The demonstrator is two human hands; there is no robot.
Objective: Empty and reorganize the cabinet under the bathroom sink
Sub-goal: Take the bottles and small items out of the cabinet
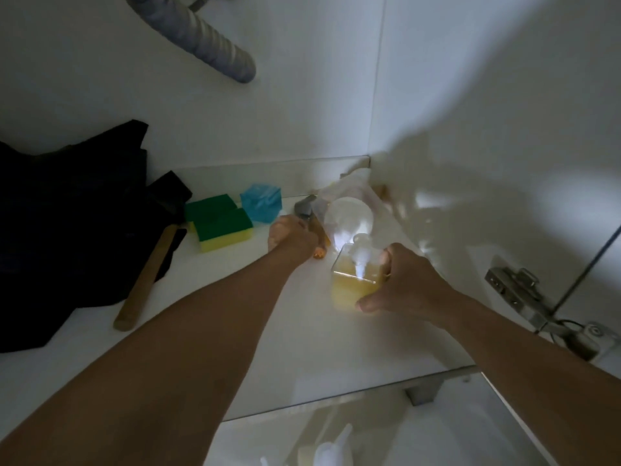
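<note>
Inside the dim white cabinet [235,348], my right hand [406,284] grips a clear square pump bottle of yellow liquid [353,284] standing on the cabinet floor, thumb at its lower front, fingers round its right side. My left hand [292,240] reaches further back and curls round a small tool with a metal head and orange-brown handle [307,210]; the grip itself is partly hidden. Behind the bottle, a round clear bottle [349,213] and crumpled plastic packaging [356,186] lie in the back right corner.
Two green-and-yellow sponges [220,222] and a blue translucent packet [261,202] sit at the back. A wooden-handled hammer [144,280] lies beside a black cloth heap [67,230] on the left. A grey corrugated drain hose [201,35] hangs above. A door hinge [517,294] is on the right.
</note>
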